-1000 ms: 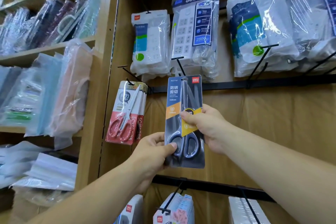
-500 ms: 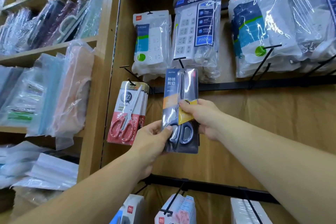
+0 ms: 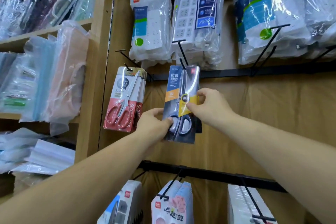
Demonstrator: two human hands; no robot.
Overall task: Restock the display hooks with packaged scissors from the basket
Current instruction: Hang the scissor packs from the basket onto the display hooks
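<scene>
Up went the scissors pack (image 3: pixel 181 85) since a second ago, and its top edge now meets the tip of the black hook (image 3: pixel 182 53). Down low the left hand (image 3: pixel 152 125) grips it by the handles; the right hand (image 3: pixel 211 109) pinches its middle edge. It stands tall, tipped a bit, hook just above both hands, arms reaching up.

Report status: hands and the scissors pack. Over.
Left hand grips blue scissors pack low on its left edge; right hand pinches its right edge. Pack top at black hook, threading unclear. Red scissors packs hang to its left, not blocking.
</scene>
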